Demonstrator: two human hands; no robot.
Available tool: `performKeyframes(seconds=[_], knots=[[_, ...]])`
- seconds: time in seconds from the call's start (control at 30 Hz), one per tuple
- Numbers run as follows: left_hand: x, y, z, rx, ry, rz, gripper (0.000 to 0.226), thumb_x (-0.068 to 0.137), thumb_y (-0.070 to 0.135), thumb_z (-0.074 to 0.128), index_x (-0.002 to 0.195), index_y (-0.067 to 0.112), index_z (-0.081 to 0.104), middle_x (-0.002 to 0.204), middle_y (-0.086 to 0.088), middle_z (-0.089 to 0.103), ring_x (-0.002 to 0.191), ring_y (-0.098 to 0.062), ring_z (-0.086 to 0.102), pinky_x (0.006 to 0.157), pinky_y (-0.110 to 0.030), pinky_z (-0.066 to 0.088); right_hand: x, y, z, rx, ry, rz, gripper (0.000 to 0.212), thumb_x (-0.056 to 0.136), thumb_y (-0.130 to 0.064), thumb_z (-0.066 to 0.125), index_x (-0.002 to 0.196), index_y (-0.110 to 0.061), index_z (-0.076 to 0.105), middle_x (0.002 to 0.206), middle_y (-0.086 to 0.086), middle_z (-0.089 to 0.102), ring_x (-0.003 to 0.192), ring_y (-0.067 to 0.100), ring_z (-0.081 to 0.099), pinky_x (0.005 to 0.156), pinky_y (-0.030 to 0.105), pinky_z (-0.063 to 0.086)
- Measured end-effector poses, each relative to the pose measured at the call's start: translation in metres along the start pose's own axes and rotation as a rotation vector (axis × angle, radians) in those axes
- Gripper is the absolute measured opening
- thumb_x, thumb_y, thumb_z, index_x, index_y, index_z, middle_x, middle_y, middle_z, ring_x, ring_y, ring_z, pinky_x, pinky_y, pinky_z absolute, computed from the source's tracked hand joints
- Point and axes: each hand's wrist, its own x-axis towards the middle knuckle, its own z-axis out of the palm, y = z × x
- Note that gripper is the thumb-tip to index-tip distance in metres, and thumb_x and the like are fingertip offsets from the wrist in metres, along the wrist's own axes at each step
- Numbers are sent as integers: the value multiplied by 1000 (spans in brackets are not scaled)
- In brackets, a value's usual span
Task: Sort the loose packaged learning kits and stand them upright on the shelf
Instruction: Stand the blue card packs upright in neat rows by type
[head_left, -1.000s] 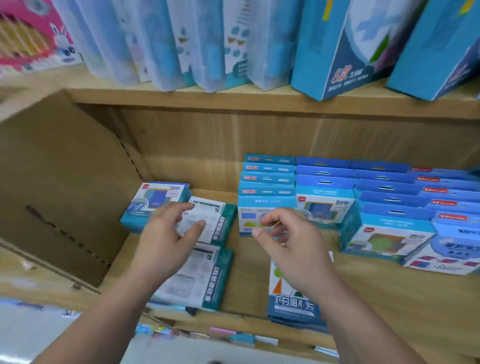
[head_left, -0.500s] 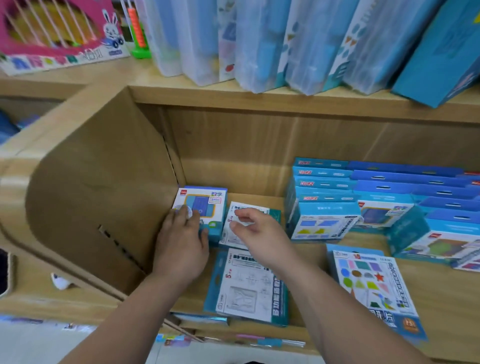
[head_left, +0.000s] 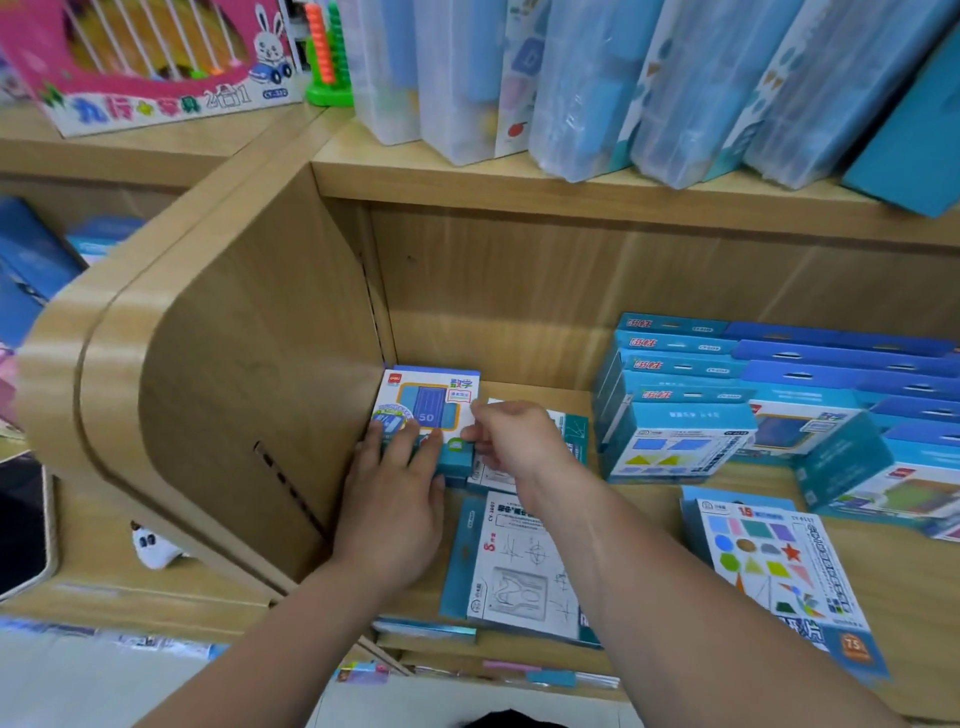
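A small blue-and-white kit box leans tilted in the shelf's far left corner against the side panel. My left hand lies flat with straight fingers pressing on its lower front. My right hand pinches the box's right edge with curled fingers. Under my right hand lies a flat white-and-teal kit. Another flat kit with line drawings lies nearer the front. A flat kit showing coloured shapes lies to the right.
Rows of blue boxes stand upright at the right of the wooden shelf. The curved side panel closes the left. Above, clear cases and a pink abacus box sit on the upper shelf.
The small box has been tipped up from lying flat toward the corner. My right hand moved from the flat white kit to the box's right edge. The camera shifted left.
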Motion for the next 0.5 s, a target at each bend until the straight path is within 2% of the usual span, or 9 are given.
performKeyframes(seconds=[0.07, 0.13, 0.17, 0.23, 0.27, 0.33, 0.43, 0.5], knots=[[0, -2, 3, -2, -1, 10, 52, 92, 34, 38, 138, 17, 55, 144, -10, 51, 136, -46, 39, 110, -55, 38, 3, -4, 3, -126, 21, -58, 21, 94, -24, 63, 79, -11, 69, 78, 3, 70, 69, 20, 59, 71, 35, 52], [-1, -5, 5, 9, -14, 19, 52, 93, 31, 41, 142, 19, 50, 148, -9, 47, 139, -45, 35, 112, -55, 35, 6, -6, 4, -228, 59, -114, 19, 94, -22, 63, 90, -7, 74, 87, 5, 73, 78, 24, 64, 76, 35, 52], [-1, -6, 5, 7, -17, 24, 51, 93, 29, 43, 143, 19, 49, 150, -8, 46, 140, -44, 33, 113, -55, 34, 7, -7, 3, -235, 60, -126, 18, 94, -19, 62, 94, -6, 74, 87, 5, 72, 77, 24, 63, 73, 33, 51], [-2, -9, 5, -5, -1, 41, 51, 93, 25, 46, 144, 19, 49, 150, -8, 46, 139, -44, 35, 113, -54, 35, 9, -6, 2, -219, 35, -115, 15, 95, -13, 60, 92, -7, 74, 79, 2, 69, 65, 18, 59, 61, 27, 48], [-3, -11, 5, -7, 14, 56, 52, 92, 24, 45, 143, 19, 50, 148, -8, 48, 138, -44, 37, 112, -54, 37, 9, -6, 2, -204, 17, -100, 15, 95, -11, 60, 88, -10, 73, 80, 1, 71, 66, 16, 62, 61, 28, 51], [-4, -13, 7, -1, 37, 80, 53, 89, 23, 46, 141, 18, 52, 146, -9, 51, 135, -45, 41, 109, -54, 40, 10, -6, 5, -152, 4, -80, 19, 96, -11, 60, 80, -18, 68, 87, 1, 74, 77, 17, 68, 72, 31, 59], [-7, -14, 12, -19, 71, 83, 52, 89, 22, 44, 141, 18, 51, 146, -9, 51, 136, -45, 39, 109, -55, 41, 10, -6, 4, -9, 4, -54, 21, 97, -15, 62, 78, -22, 61, 78, -7, 67, 66, 4, 61, 55, 16, 48], [-13, -15, 16, -49, 113, 94, 50, 93, 25, 37, 141, 18, 51, 148, -8, 49, 139, -43, 36, 109, -56, 40, 10, -3, 2, 72, 1, -45, 15, 96, -16, 66, 82, -19, 59, 79, -7, 68, 66, 3, 63, 52, 15, 47]])
